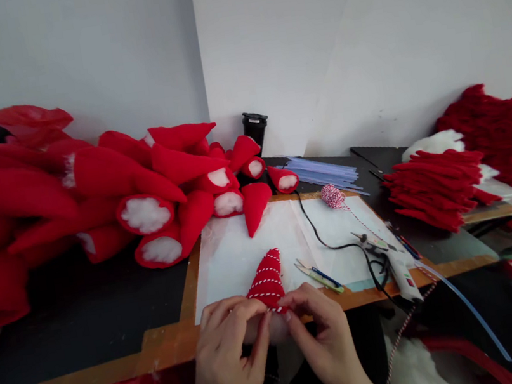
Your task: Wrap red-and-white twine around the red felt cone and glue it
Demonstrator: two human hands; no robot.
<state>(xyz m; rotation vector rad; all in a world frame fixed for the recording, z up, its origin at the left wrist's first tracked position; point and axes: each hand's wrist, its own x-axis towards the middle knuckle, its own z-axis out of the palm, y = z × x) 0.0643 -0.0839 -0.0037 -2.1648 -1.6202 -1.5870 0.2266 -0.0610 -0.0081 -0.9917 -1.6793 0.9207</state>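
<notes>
Both your hands pinch the base of the cone (266, 283) at six o'clock on the desk (117, 360): left hand (225, 344) and right hand (322, 333) close fingers on its rim, steadying the twine wrap. Snips (319, 274) and glue gun (400, 273) lie at four o'clock, within reach; the twine ball (332, 196) feeds from one o'clock.

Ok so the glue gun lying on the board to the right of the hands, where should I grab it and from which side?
Take the glue gun by its white body, near the end at the board's front edge, coming in from the right with the right hand. It lies flat with its nozzle pointing away toward the twine ball, and the black cord loops along its left side, so the right side looks freer.
</notes>
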